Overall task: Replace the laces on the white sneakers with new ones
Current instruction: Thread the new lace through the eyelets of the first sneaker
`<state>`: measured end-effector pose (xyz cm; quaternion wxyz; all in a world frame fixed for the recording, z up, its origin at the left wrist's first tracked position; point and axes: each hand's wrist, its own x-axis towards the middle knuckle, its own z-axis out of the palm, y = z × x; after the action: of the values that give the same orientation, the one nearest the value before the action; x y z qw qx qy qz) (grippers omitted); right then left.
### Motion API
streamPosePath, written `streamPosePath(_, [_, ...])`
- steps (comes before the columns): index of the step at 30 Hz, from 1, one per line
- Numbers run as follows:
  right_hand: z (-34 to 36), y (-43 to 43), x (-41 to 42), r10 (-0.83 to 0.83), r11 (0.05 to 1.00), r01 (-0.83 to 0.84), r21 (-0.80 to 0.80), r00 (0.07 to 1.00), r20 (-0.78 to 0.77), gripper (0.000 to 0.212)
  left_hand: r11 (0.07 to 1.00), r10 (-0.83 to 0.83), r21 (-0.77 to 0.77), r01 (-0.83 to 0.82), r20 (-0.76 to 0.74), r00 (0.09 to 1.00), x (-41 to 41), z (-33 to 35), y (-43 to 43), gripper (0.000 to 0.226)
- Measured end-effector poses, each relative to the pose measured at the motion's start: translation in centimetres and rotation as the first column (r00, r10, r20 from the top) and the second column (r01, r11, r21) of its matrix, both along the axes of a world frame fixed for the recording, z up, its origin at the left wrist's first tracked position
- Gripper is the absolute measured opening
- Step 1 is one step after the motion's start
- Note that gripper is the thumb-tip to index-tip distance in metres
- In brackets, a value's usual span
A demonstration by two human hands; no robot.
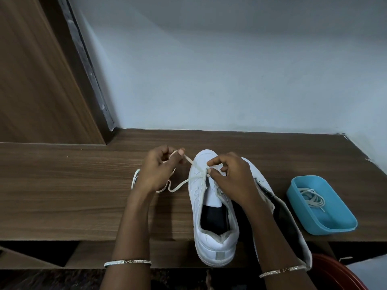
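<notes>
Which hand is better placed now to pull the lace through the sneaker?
Left, probably. The left hand pinches the lace, which runs taut from the sneaker out to that side; the right hand pinches it right at the sneaker.

One wide-angle camera, worn on the head, looks forward and down. It sits close above the white sneaker [215, 243], whose heel lies nearest the lens and whose toe points toward the pale wall [230, 70] behind it, while the wooden shelf [62, 185] under the sneaker fills the lower frame.
</notes>
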<state>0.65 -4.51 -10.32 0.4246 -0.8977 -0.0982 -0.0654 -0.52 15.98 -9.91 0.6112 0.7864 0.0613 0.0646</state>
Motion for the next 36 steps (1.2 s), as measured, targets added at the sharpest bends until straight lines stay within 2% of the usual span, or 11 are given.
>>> streamPosePath(2, [0.8,0.9,-0.3,-0.018,0.996,0.014,0.092,0.999,0.036,0.003,0.979,-0.065,-0.193,0.069,0.031,0.997,-0.4,1.3,-0.5,0.036])
streamPosePath(6, [1.9,3.2,-1.3,0.134,0.978,-0.137,0.157,0.99,0.033,0.015,0.828,-0.172,-0.535,0.166,0.039,0.984,-1.1,2.9,-1.7,0.025])
streamPosePath(10, [1.6,4.5,-2.1,0.235,0.95,-0.223,0.219,0.972,-0.027,0.022,0.783,-0.248,-0.588,0.204,0.006,0.969,-1.2,3.0,-2.1,0.025])
streamPosePath(14, [1.8,4.5,-2.2,0.244,0.941,-0.221,0.257,0.968,-0.059,0.016,0.8,-0.191,-0.582,0.147,-0.015,0.981,-0.8,2.6,-2.0,0.025])
streamPosePath(16, [2.5,3.8,-2.2,0.279,0.902,-0.21,0.377,0.95,-0.137,0.021,0.859,-0.101,-0.507,0.07,-0.033,0.994,-0.5,2.0,-1.9,0.019])
streamPosePath(18, [3.3,2.6,-2.0,0.316,0.821,-0.143,0.553,0.92,-0.232,0.028,0.94,0.03,-0.337,-0.043,-0.045,0.999,-0.3,1.1,-1.7,0.012])
streamPosePath(20, [3.7,1.1,-1.6,0.287,0.78,-0.033,0.625,0.906,-0.311,0.034,0.967,0.176,-0.174,-0.185,-0.071,0.982,0.1,0.1,-1.3,0.011])
streamPosePath(23, [3.7,-1.0,-0.5,0.226,0.663,0.158,0.732,0.89,-0.397,0.034,0.937,0.347,0.009,-0.348,-0.12,0.93,0.7,-1.2,-0.5,0.003])
streamPosePath(27, [4.4,-3.9,0.2,0.169,0.419,0.352,0.837,0.875,-0.453,0.029,0.904,0.425,0.096,-0.416,-0.115,0.898,0.7,-2.3,0.5,0.014])
streamPosePath(32, [4.4,-7.0,1.0,0.101,0.173,0.432,0.885,0.886,-0.452,0.034,0.883,0.457,0.181,-0.434,-0.111,0.883,0.5,-3.1,0.9,0.009])
streamPosePath(36, [4.2,-7.9,1.2,0.037,0.088,0.439,0.894,0.896,-0.443,0.032,0.851,0.477,0.309,-0.424,-0.117,0.871,0.4,-3.0,0.6,0.017])
